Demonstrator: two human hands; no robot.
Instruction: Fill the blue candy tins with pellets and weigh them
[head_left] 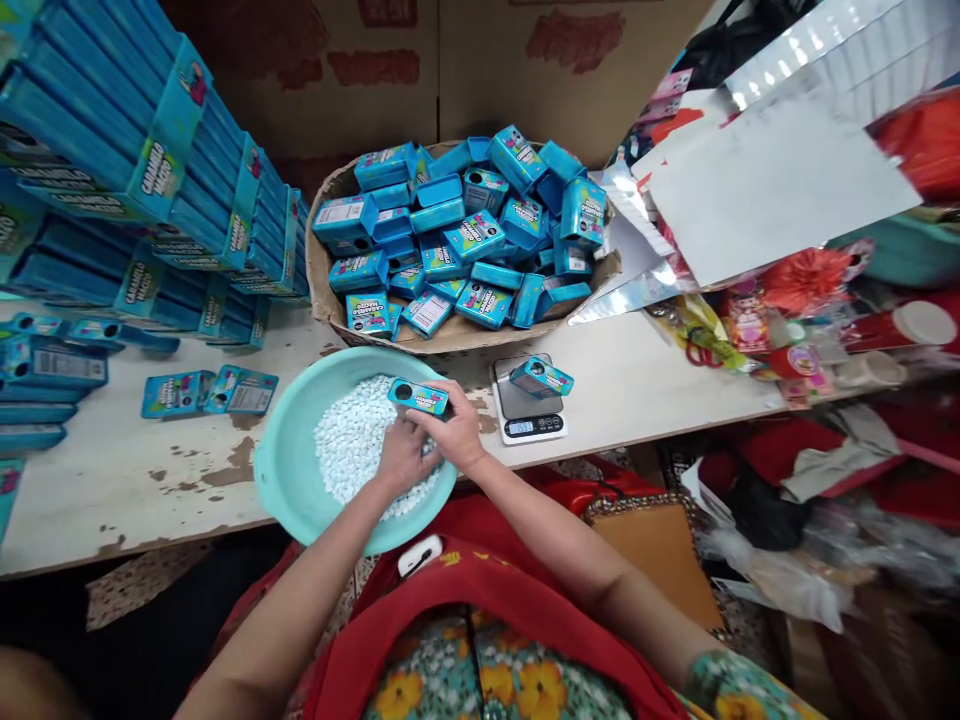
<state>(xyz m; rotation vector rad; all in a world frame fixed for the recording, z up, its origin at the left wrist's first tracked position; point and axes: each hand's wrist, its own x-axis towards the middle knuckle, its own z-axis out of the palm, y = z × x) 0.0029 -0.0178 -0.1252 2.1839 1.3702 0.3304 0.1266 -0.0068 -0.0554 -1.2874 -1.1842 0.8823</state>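
Observation:
A teal basin [289,455] holds a heap of small white tablets [349,435] on the white table's near edge. My right hand [454,435] grips a small blue box [418,397] over the basin, its round hole facing up. My left hand [401,455] sits just beside it over the tablets, fingers curled in a pinch; what they hold is too small to see. Another blue box [541,377] lies on a small digital scale [527,405] to the right of the basin.
A cardboard tray [322,290] piled with several blue boxes stands behind the basin. Tall stacks of blue cartons [150,180] fill the left. Flat blue boxes [210,392] lie left of the basin. Silver foil sheets, red packets and clutter crowd the right.

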